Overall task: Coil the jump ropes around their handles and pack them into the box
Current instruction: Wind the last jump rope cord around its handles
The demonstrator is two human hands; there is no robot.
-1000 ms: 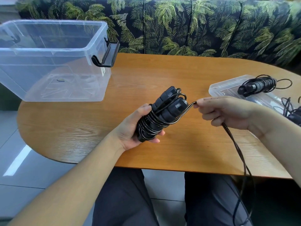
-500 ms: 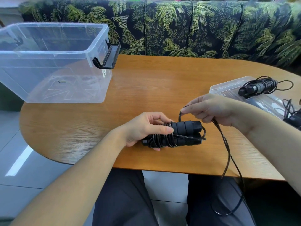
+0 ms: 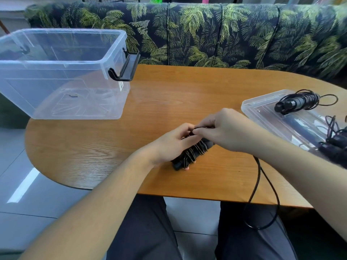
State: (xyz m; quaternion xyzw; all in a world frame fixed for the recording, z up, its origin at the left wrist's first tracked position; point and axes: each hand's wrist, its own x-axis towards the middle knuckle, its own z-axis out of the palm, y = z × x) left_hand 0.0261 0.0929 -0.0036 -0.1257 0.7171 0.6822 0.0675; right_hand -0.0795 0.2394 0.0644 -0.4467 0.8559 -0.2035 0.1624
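Fingers of the right hand (image 3: 228, 129) pinch the cord over the handles (image 3: 193, 153) gripped in the left hand (image 3: 173, 143), near-centre worktop (image 3: 169, 94); slack cord (image 3: 260, 184) shorter than a second ago, coiling nearly done; box (image 3: 62, 72) far left, unpacked.

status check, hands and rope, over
Left hand grips rope handles. Right hand pinches cord; slack hangs off table edge. Box holds no rope. Nothing blocking.
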